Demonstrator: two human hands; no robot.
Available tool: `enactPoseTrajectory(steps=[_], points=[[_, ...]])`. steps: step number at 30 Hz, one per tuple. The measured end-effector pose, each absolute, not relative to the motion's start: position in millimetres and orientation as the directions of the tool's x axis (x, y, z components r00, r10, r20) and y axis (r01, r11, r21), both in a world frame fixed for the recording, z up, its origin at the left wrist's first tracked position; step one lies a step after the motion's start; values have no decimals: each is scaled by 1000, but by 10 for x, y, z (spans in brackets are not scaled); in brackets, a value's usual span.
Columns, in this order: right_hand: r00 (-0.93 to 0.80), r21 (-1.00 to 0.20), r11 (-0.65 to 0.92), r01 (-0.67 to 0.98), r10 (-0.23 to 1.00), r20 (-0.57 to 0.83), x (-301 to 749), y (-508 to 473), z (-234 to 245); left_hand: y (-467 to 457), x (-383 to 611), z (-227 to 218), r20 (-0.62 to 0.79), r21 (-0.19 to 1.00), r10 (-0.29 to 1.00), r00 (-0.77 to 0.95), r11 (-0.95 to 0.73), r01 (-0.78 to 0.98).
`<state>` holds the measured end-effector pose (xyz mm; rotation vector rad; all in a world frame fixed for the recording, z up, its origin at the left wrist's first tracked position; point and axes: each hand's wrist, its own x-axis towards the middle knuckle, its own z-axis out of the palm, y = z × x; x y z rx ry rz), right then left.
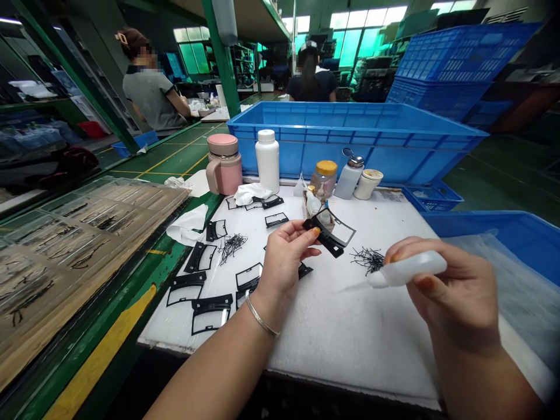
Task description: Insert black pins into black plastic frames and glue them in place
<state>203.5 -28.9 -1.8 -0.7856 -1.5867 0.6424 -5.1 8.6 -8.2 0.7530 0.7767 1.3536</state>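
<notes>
In the head view, a black plastic frame (328,240) is held above the white worktop (345,338) in the grip of the left hand (283,254); a squeeze bottle (415,269) is gripped by the right hand (461,286), near thin black strips (366,259).

The bottle nozzle (376,280) is blurred, and the left hand (283,254) partly hides a black frame (304,270) lying behind it.

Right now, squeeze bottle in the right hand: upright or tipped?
Tipped. The squeeze bottle lies nearly level in the right hand, its blurred nozzle pointing left, slightly down.
</notes>
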Motion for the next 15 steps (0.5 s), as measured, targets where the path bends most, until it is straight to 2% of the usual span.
enactPoseTrajectory(steps=[3, 5, 8, 10, 12, 15], points=[[-252, -917, 391, -82, 882, 399, 2179, -226, 19, 104, -75, -71, -47, 814, 999, 27, 54, -578], [-160, -964, 202, -174, 960, 230, 2249, -206, 105, 114, -86, -62, -54, 801, 999, 2, 44, -598], [106, -975, 50, -218, 994, 27, 2344, -142, 270, 118, -88, -51, -58, 787, 998, -19, 34, -616], [205, -994, 12, -106, 979, -10, 2428, -42, 335, 112, -80, -45, -51, 791, 999, -18, 30, -611], [228, -994, 4, 111, 973, 30, 2530, 98, 322, 99, -72, -39, -30, 803, 999, -14, 16, -595], [189, -854, 37, 518, 969, 157, 2684, 326, 157, 75, -66, -39, 6, 825, 1000, -20, -16, -565]])
